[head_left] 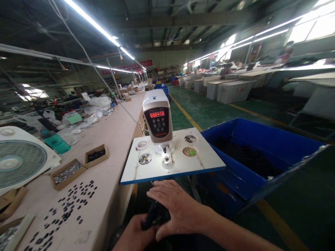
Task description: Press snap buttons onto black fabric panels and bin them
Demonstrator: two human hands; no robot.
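Nearest the camera, below the press machine (157, 120), the left hand (136, 233) kept a clenched grip on a dark piece of material (154, 218); the right hand (178, 207) lay flat over it, fingers spread, grasping nothing. Left of the machine, the bench (115, 139) carried scattered black rings (68, 205), two cardboard boxes (78, 167) and a white fan (21, 157). Right of the machine stood a blue bin (261, 153).

Head camera – looking forward, down, close over workbench (167, 170).
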